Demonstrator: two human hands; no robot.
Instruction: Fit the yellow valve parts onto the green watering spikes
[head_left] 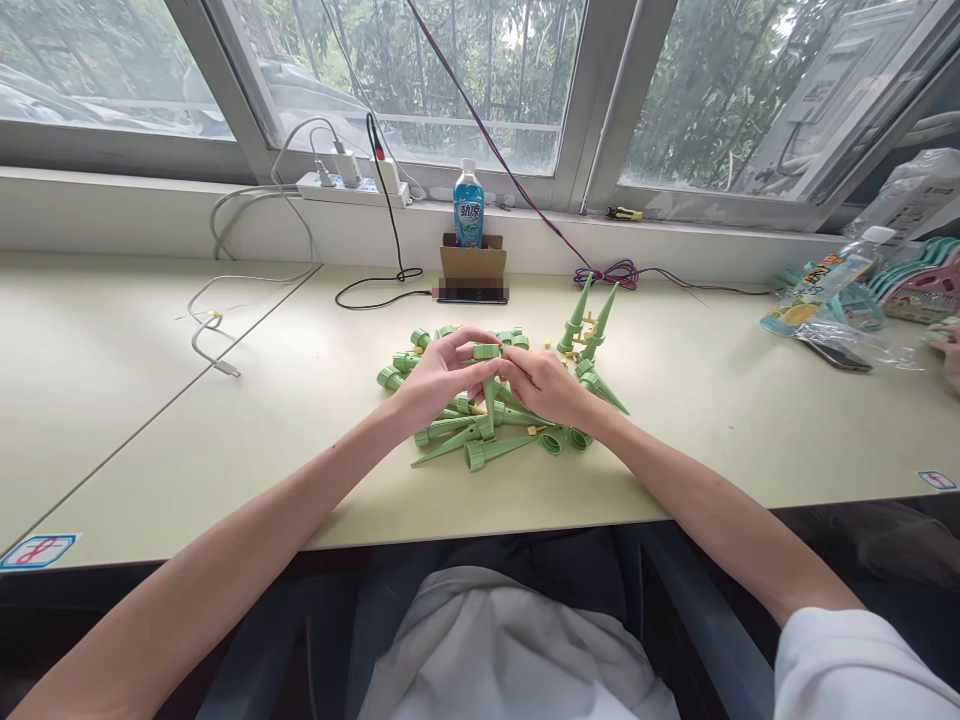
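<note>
Fingers of my left hand (448,370) are wrapped round a green plastic watering spike (488,385), its ribbed cap end up and its point down. My right hand (544,378) is closed in a pinch against the spike's right side; what its fingertips hold is hidden. Below and around both hands lies a pile of similar green spikes (487,453) with loose round caps (550,443). Small yellow pieces show among them. Two green spikes (576,318) stand point up to the right of the pile, with yellow valve pieces (589,330) between them.
A phone (472,296) leans on a cardboard box (472,262), behind which stands a blue bottle (469,205). Cables (217,320) lie at left; a power strip (352,188) sits on the sill. At right are a drink bottle (829,280), hangers (919,285) and another person's hand (949,350).
</note>
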